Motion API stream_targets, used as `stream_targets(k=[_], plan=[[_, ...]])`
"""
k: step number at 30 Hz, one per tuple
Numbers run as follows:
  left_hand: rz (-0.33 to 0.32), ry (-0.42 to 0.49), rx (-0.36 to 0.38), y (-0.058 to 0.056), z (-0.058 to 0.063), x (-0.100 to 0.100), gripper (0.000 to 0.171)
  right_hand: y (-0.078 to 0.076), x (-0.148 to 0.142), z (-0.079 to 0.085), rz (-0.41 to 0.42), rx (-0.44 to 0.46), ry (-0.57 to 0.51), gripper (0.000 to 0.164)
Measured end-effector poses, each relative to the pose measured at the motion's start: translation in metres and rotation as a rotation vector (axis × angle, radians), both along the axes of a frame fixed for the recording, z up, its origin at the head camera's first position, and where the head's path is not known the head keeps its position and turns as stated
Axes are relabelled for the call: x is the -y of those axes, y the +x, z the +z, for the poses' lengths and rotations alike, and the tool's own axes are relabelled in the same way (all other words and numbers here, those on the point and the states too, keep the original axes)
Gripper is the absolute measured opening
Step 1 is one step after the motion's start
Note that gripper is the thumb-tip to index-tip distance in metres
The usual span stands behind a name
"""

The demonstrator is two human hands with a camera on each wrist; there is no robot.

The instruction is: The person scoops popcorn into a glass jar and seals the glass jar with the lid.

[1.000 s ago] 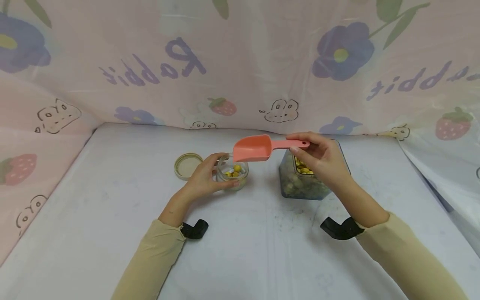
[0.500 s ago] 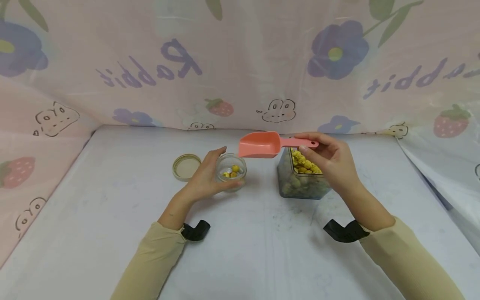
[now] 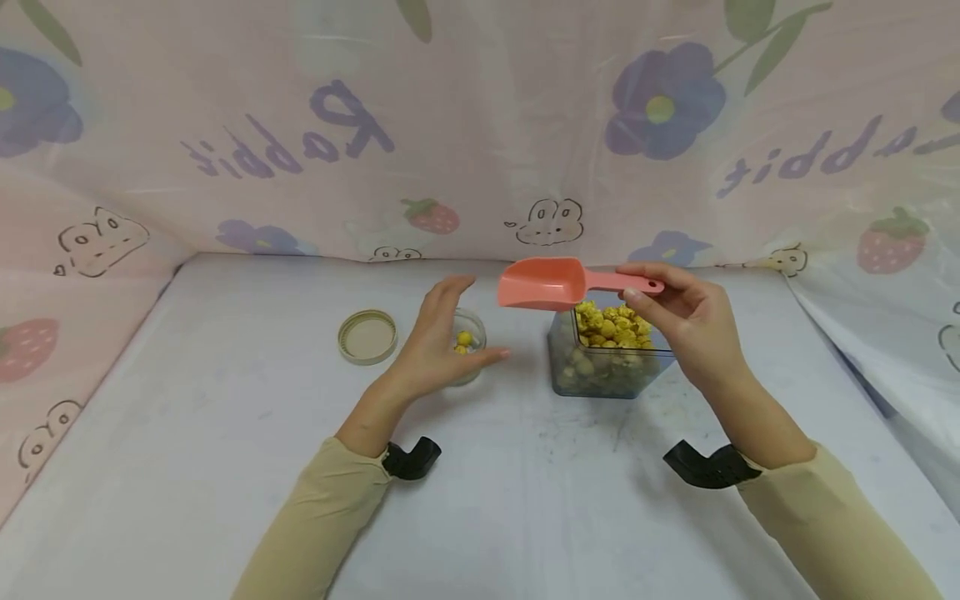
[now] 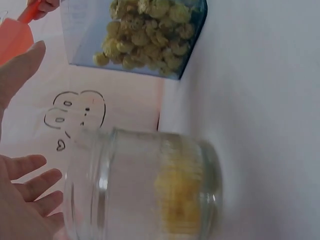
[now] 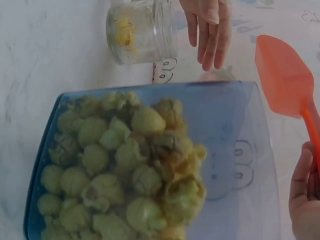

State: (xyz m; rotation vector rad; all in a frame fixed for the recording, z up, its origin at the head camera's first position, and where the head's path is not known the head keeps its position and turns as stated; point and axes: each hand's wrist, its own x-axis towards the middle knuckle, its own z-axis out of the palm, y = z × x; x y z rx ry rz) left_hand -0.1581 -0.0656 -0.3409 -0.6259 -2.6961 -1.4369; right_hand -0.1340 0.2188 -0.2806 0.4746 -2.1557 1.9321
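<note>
My right hand (image 3: pixel 690 321) pinches the handle of an orange-pink plastic scoop (image 3: pixel 543 285), whose bowl hangs level in the air near a square clear bluish container (image 3: pixel 592 385). No popcorn shows in the scoop. Yellow popcorn (image 3: pixel 611 327) fills much of that container. My left hand (image 3: pixel 427 354) hovers over a small round glass jar (image 4: pixel 132 185), thumb and fingers spread wide, and partly hides it in the head view. A few yellow popcorn pieces (image 5: pixel 125 35) lie at the jar's bottom. In the left wrist view, the fingers stand apart from the glass.
A round jar lid (image 3: pixel 367 337) lies on the white table (image 3: pixel 495 500) left of the jar. Behind and at both sides hangs a pink-white printed curtain (image 3: pixel 465 150). Some dark specks mark the table in front of the container.
My left hand has let go of the jar and lifted off with its fingers spread. The scoop in my right hand has moved right, away from the jar, toward the container.
</note>
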Motion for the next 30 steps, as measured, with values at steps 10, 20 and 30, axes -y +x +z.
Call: stream_targets(k=[10, 20, 30], plan=[[-0.063, 0.027, -0.034, 0.001, 0.003, -0.03, 0.094, 0.006, -0.018, 0.0, -0.035, -0.016, -0.082, 0.025], [-0.11, 0.054, -0.058, 0.002, 0.008, -0.053, 0.094, 0.011, -0.033, 0.001, -0.051, -0.04, -0.193, 0.025], [-0.138, 0.036, -0.034, -0.004, 0.006, -0.065, 0.1, 0.012, -0.049, -0.002, -0.062, -0.063, -0.246, 0.025]])
